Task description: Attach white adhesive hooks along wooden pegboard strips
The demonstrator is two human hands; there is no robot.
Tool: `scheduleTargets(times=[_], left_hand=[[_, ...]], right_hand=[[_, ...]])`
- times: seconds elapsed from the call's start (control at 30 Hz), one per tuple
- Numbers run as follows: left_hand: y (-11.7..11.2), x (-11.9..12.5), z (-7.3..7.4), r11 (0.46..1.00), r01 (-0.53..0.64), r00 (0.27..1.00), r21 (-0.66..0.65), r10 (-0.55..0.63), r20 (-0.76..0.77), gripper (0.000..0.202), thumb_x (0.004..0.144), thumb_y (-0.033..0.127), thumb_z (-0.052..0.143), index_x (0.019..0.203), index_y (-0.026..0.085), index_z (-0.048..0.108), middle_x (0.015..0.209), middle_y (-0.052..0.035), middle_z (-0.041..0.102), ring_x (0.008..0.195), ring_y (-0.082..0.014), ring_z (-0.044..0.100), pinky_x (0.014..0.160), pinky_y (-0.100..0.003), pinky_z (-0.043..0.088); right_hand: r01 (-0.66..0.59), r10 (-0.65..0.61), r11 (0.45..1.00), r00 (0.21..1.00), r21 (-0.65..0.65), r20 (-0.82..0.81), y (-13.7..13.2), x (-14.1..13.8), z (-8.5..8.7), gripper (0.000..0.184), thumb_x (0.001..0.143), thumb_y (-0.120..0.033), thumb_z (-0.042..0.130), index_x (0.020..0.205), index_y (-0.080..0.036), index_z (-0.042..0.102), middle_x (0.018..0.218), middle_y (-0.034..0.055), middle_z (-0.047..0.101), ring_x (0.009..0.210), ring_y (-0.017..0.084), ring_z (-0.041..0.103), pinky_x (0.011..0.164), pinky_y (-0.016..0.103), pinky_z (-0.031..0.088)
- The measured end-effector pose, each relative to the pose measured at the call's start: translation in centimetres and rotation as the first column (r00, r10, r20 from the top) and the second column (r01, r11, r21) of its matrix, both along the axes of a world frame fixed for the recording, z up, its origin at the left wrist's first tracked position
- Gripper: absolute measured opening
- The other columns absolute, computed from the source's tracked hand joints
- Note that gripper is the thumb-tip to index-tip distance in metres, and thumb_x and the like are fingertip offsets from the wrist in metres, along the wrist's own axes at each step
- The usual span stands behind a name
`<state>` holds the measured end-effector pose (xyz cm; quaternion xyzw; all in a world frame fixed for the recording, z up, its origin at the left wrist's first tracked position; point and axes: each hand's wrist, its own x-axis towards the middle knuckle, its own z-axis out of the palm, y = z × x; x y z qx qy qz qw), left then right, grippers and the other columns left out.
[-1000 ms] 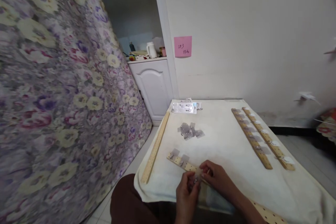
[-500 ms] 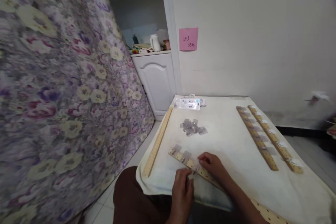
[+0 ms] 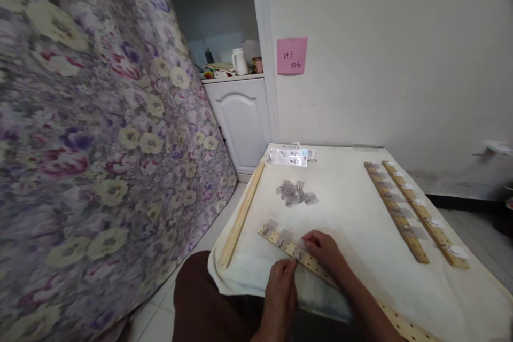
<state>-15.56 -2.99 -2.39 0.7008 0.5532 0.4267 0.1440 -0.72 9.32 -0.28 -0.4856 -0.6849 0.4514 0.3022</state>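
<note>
A pale wooden strip with rows of holes [image 3: 287, 247] lies slantwise near the table's front edge. Small metal fittings with clear plastic squares sit along its left end, among them one metal fitting [image 3: 279, 242]. My left hand [image 3: 281, 284] is at the strip's near edge, fingers closed, their tips against a third metal fitting [image 3: 297, 255]; what they pinch is too small to make out. Just beyond the strip, my right hand [image 3: 323, 246] has thumb and fingers pinched together beside that same fitting. Anything between them is hidden. The right forearm covers part of the strip.
A pile of clear squares with metal fittings [image 3: 296, 193] lies mid-table. Another holed strip [image 3: 242, 216] runs along the left edge. Two strips bearing attached pieces, a brown strip [image 3: 395, 208] and a lighter strip [image 3: 435, 231], lie right. Clear packaging [image 3: 286, 157] sits at the back.
My left hand has risen slightly towards the third fitting, with its fingertips now against it. My right hand stays nearly in place. The camera view has shifted a little.
</note>
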Motion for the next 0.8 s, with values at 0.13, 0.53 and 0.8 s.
scheduleTargets(times=[0.13,0.53,0.8], left_hand=[[-0.04,0.03,-0.24,1.000,-0.005,1.000,-0.007,0.005,-0.024,0.044,0.089,0.010,0.036,0.130,0.023,0.046,0.114,-0.0097,0.053,0.107,-0.0199,0.050,0.092,-0.038,0.046],[0.07,0.17,-0.02,1.000,-0.008,0.999,0.019,0.009,-0.035,0.049,0.087,0.007,0.036,0.131,0.024,0.045,0.112,-0.0091,0.055,0.104,-0.0198,0.052,0.090,-0.037,0.046],[0.10,0.26,-0.07,1.000,-0.015,0.999,-0.005,0.015,-0.051,0.046,0.088,0.009,0.035,0.131,0.022,0.046,0.113,-0.0102,0.054,0.105,-0.0206,0.051,0.091,-0.038,0.045]], right_hand=[[0.007,-0.007,1.000,1.000,-0.007,0.000,-0.07,0.11,0.13,0.020,0.071,-0.025,0.050,0.077,-0.015,0.066,0.067,0.0040,0.066,0.065,0.018,0.058,0.061,0.026,0.041],[0.011,-0.011,1.000,1.000,-0.003,-0.007,-0.08,0.15,-0.03,0.022,0.070,-0.027,0.050,0.077,-0.014,0.066,0.067,0.0045,0.066,0.065,0.018,0.059,0.061,0.027,0.042],[0.023,-0.023,1.000,1.000,-0.009,0.002,-0.08,0.23,-0.06,0.021,0.070,-0.025,0.050,0.078,-0.014,0.066,0.069,0.0049,0.067,0.066,0.018,0.060,0.062,0.027,0.042]])
